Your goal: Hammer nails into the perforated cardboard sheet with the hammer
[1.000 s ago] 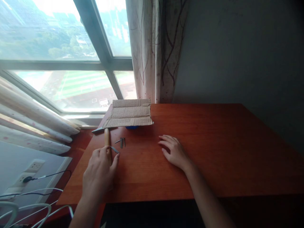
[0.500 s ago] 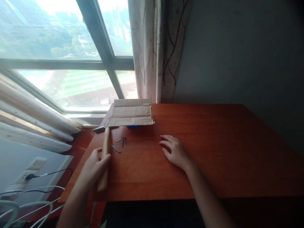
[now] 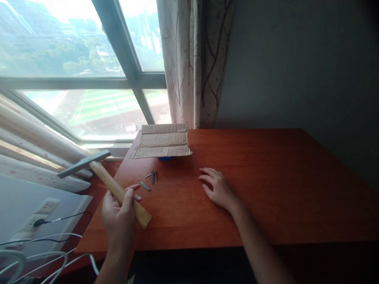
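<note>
My left hand (image 3: 121,207) is closed around the wooden handle of a hammer (image 3: 108,179), raised over the table's left edge. The hammer's long grey metal head points up and to the left, beyond the table edge. My right hand (image 3: 215,185) rests on the tabletop with its fingers apart and holds nothing. Between the hands, nearer the left one, several metal nails (image 3: 152,177) lie loose on the wood. Behind them sits a flat piece of perforated cardboard (image 3: 162,141) on a blue thing (image 3: 165,158) that is mostly hidden beneath it.
The reddish-brown wooden table (image 3: 266,177) reaches far to the right. A window (image 3: 89,110) with curtains (image 3: 188,59) stands beyond its left and back edges. At the lower left are wall sockets (image 3: 35,221) with a plug and several loose white cables (image 3: 56,258).
My left hand has lifted the hammer off the table and turned it, so its head has swung left past the edge. My right hand has stayed in place.
</note>
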A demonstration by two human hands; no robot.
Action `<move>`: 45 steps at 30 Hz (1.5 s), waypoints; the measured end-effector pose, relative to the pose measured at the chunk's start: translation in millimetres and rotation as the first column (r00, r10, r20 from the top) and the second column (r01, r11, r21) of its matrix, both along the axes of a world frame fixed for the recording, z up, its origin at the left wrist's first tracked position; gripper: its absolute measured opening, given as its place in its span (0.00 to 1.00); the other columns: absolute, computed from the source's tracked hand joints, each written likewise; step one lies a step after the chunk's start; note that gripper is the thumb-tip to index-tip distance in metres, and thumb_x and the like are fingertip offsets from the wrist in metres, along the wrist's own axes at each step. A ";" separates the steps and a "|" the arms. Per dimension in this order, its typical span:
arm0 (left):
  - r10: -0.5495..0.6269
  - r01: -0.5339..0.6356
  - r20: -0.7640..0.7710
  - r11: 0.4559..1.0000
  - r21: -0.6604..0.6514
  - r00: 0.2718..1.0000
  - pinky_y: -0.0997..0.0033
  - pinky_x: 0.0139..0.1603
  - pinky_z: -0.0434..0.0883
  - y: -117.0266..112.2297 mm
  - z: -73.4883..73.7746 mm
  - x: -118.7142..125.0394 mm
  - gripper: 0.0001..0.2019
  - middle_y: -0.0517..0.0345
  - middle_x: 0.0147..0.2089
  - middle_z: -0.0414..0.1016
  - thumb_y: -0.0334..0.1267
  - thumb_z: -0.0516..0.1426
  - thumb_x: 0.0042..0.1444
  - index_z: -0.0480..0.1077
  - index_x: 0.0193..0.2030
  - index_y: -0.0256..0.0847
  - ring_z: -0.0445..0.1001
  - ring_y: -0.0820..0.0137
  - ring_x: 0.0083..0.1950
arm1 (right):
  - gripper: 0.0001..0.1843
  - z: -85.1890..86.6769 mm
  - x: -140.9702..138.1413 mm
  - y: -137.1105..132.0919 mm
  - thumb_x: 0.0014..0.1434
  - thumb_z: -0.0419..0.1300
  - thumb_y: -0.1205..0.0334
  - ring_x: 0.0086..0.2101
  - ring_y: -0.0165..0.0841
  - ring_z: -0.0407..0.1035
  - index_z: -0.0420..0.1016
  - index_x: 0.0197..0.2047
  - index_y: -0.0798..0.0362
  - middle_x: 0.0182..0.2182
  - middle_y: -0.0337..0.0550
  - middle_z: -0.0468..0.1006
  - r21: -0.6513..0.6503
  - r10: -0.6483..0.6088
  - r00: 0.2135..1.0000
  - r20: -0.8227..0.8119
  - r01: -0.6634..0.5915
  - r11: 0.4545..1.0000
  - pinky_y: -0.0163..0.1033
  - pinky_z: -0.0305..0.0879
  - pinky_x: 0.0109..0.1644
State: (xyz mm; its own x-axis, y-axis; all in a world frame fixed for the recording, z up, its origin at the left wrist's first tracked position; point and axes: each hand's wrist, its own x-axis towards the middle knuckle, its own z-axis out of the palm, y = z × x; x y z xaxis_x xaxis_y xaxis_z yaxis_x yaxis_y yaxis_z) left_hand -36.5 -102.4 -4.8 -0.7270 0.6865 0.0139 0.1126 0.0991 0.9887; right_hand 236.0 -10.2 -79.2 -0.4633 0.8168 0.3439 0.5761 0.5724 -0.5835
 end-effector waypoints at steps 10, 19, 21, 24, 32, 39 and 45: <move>-0.351 0.357 -0.137 0.934 0.019 0.926 0.75 0.26 0.69 -21.2 3.6 85.1 0.21 0.59 0.38 0.74 0.43 0.58 0.62 0.61 0.60 0.44 0.70 0.74 0.27 | 0.13 30.4 -16.0 -21.6 0.68 0.54 0.60 0.44 0.36 0.77 0.76 0.51 0.50 0.46 0.47 0.81 -0.208 -0.122 0.895 -0.428 0.033 0.978 0.41 0.74 0.49; -0.783 0.804 -0.496 0.541 -0.247 0.375 0.62 0.51 0.75 -11.9 -17.5 138.1 0.30 0.44 0.61 0.74 0.35 0.48 0.65 0.48 0.73 0.43 0.77 0.60 0.55 | 0.19 66.0 -13.0 -32.4 0.62 0.60 0.50 0.33 0.38 0.74 0.73 0.50 0.53 0.35 0.46 0.80 -0.373 -0.555 0.730 -0.400 0.423 0.826 0.41 0.71 0.38; -0.812 0.819 -0.520 0.474 -0.323 0.265 0.61 0.50 0.75 -7.1 -13.7 144.4 0.30 0.42 0.61 0.73 0.41 0.50 0.66 0.48 0.74 0.41 0.77 0.58 0.54 | 0.18 62.2 5.1 -23.0 0.62 0.57 0.52 0.32 0.37 0.72 0.74 0.50 0.54 0.34 0.46 0.79 -0.350 -0.575 0.738 -0.353 0.466 0.813 0.40 0.68 0.36; -0.855 0.833 -0.500 0.374 -0.407 0.140 0.65 0.42 0.74 13.0 -10.8 139.9 0.23 0.49 0.51 0.78 0.49 0.52 0.66 0.63 0.65 0.44 0.79 0.61 0.45 | 0.19 51.5 40.6 -4.3 0.63 0.55 0.52 0.28 0.34 0.68 0.75 0.50 0.54 0.28 0.40 0.75 -0.366 -0.555 0.780 -0.289 0.445 0.817 0.38 0.63 0.32; -0.822 0.798 -0.492 0.489 -0.352 0.286 0.71 0.41 0.70 88.8 -49.6 104.6 0.11 0.52 0.38 0.81 0.38 0.51 0.67 0.74 0.46 0.38 0.78 0.66 0.38 | 0.14 24.7 112.0 43.7 0.60 0.57 0.50 0.22 0.28 0.58 0.72 0.37 0.54 0.22 0.33 0.66 -0.438 -0.504 0.831 -0.233 0.373 0.818 0.36 0.54 0.26; -0.799 0.793 -0.555 0.486 -0.368 0.232 0.68 0.45 0.71 81.1 -55.8 106.6 0.10 0.51 0.45 0.81 0.32 0.53 0.63 0.75 0.45 0.40 0.79 0.63 0.45 | 0.18 8.2 117.1 57.4 0.59 0.57 0.45 0.21 0.28 0.59 0.70 0.34 0.53 0.21 0.33 0.65 -0.493 -0.465 0.832 -0.302 0.282 0.823 0.36 0.54 0.25; -0.788 0.789 -0.572 0.493 -0.367 0.227 0.67 0.44 0.72 82.3 -57.1 106.1 0.10 0.51 0.45 0.81 0.32 0.53 0.63 0.75 0.45 0.40 0.79 0.63 0.45 | 0.18 -4.0 116.6 65.4 0.57 0.59 0.43 0.21 0.28 0.58 0.69 0.34 0.51 0.22 0.34 0.65 -0.513 -0.471 0.807 -0.358 0.252 0.821 0.35 0.54 0.24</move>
